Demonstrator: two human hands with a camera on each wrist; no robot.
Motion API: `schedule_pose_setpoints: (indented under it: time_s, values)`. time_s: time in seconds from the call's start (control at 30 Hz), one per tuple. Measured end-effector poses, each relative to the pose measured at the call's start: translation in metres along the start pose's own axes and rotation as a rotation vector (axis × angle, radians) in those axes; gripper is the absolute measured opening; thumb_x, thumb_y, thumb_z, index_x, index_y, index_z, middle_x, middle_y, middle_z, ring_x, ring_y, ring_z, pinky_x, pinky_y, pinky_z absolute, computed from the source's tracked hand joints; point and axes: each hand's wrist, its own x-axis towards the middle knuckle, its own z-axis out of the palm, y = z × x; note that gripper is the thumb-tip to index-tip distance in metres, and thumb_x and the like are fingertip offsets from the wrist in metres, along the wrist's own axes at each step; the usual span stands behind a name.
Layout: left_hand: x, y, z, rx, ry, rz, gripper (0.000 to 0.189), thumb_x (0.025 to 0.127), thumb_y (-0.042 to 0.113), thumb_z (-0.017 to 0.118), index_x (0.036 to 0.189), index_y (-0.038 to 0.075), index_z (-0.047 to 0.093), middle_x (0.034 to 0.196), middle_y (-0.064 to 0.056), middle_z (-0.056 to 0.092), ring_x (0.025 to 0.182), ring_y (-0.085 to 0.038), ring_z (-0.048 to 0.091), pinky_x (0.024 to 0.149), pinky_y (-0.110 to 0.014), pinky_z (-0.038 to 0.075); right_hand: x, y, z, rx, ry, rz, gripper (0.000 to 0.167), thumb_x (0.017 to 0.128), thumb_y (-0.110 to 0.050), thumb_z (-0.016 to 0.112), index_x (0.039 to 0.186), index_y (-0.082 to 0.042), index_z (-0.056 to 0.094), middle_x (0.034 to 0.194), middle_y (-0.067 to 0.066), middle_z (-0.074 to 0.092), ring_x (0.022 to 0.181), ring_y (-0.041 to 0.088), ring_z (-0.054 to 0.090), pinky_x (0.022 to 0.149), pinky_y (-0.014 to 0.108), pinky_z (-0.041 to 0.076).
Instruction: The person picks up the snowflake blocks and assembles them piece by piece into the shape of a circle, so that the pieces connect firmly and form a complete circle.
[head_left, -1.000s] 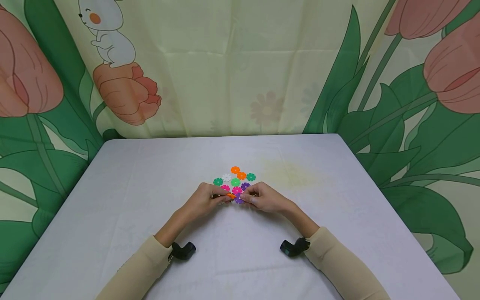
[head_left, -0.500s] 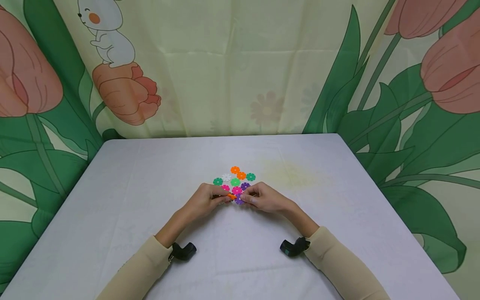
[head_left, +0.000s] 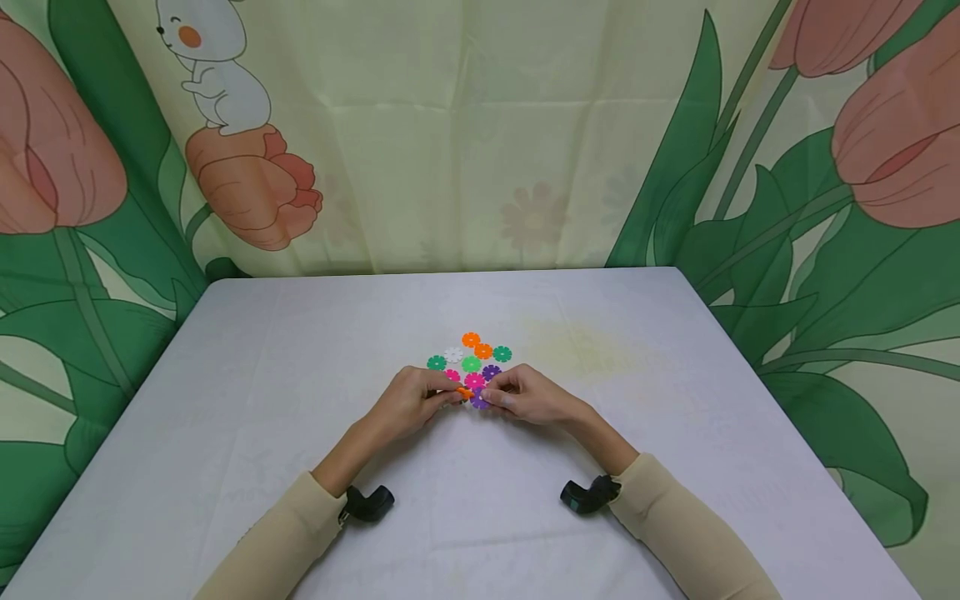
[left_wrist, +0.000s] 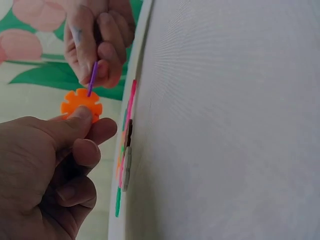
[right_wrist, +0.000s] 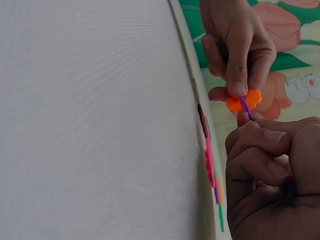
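Note:
My left hand [head_left: 415, 398] pinches an orange notched plastic disc [left_wrist: 79, 102] between thumb and forefinger. Opposite it, my right hand [head_left: 534, 394] pinches a purple notched disc [head_left: 479, 399] the same way. In the left wrist view the purple disc [left_wrist: 92, 79] appears edge-on, its lower end against the orange one; the two stand crosswise and seem to meet at their slots. From the right wrist view, the purple disc [right_wrist: 246, 108] crosses in front of the orange disc [right_wrist: 254, 98]. How deep they interlock is hidden by the fingertips.
Several flat notched discs lie on the white-covered table [head_left: 480, 517] just beyond the hands: orange [head_left: 470, 340], white [head_left: 453, 355], light green [head_left: 471, 364], dark green [head_left: 502, 354], pink [head_left: 474, 381] and purple [head_left: 491, 372]. A printed curtain [head_left: 450, 167] hangs behind the table.
Both hands stay nearly in place with the same two discs held together. The orange and purple discs shift only very slightly.

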Motion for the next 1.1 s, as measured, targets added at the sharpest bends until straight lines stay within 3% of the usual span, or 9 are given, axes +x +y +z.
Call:
schedule_pose_setpoints:
  time_s: [0.3, 0.5, 0.9, 1.1]
  values:
    - [0.0009, 0.0014, 0.0009, -0.015, 0.026, 0.022, 0.007, 0.091, 0.012, 0.081, 0.097, 0.012, 0.085, 0.087, 0.003, 0.082, 0.075, -0.005, 0.066, 0.072, -0.019, 0.056, -0.0012, -0.0004, -0.0007, 0.073, -0.002, 0.015, 0.026, 0.107, -0.017, 0.063, 0.102, 0.005, 0.074, 0.066, -0.002, 0.055, 0.056, 0.011, 0.044, 0.052, 0.02, 0.034]
    - [0.0, -0.0003, 0.0026, -0.055, 0.046, 0.025, 0.01, 0.091, 0.011, 0.082, 0.101, 0.009, 0.085, 0.087, 0.0, 0.082, 0.072, -0.006, 0.062, 0.066, -0.019, 0.053, -0.0015, -0.0005, -0.0003, 0.093, -0.002, 0.019, 0.027, 0.108, -0.017, 0.062, 0.101, 0.007, 0.072, 0.063, -0.004, 0.054, 0.055, 0.01, 0.043, 0.051, 0.02, 0.033]
    - [-0.0005, 0.0042, 0.0068, 0.029, 0.093, 0.096, 0.006, 0.092, 0.007, 0.08, 0.097, 0.007, 0.084, 0.087, -0.002, 0.081, 0.075, -0.01, 0.068, 0.07, -0.021, 0.057, -0.0012, 0.0017, -0.0015, 0.088, 0.004, 0.0, 0.029, 0.108, -0.018, 0.062, 0.101, 0.008, 0.071, 0.062, -0.003, 0.054, 0.054, 0.01, 0.043, 0.049, 0.021, 0.032]
    - [-0.0004, 0.0044, 0.007, -0.065, 0.092, 0.093, 0.006, 0.094, 0.006, 0.078, 0.098, 0.006, 0.083, 0.071, -0.007, 0.073, 0.054, -0.001, 0.052, 0.059, -0.02, 0.051, -0.0029, -0.0004, -0.0036, 0.137, -0.004, 0.006, 0.03, 0.108, -0.017, 0.061, 0.099, 0.011, 0.069, 0.063, -0.003, 0.052, 0.054, 0.01, 0.041, 0.05, 0.021, 0.031]
